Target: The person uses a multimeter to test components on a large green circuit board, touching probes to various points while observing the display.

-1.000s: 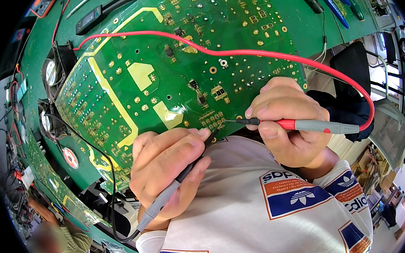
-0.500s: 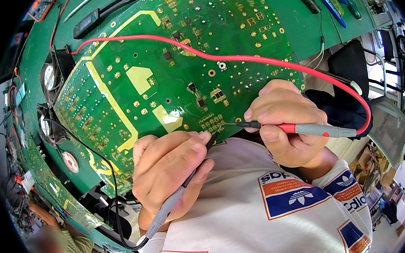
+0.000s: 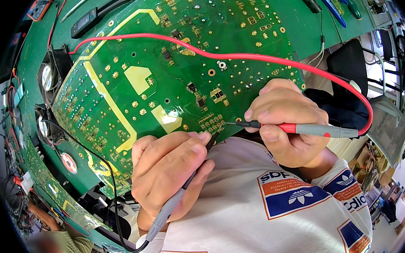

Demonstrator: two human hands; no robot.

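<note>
Left hand curled shut round a black probe, tip laid on the gold pads just past the fingertips, at the near edge of the big green circuit board. Right hand closed likewise, pinching a red probe, its needle aimed leftward to those same pads, close beside the other tip. Red lead looping from behind that hand, up and across the board; black lead trailing out below the left wrist. Judged from this single head view: both probes seated, contact made, reading under way; meter hardly visible at far upper left, so result unknown, remaining points untested.
</note>
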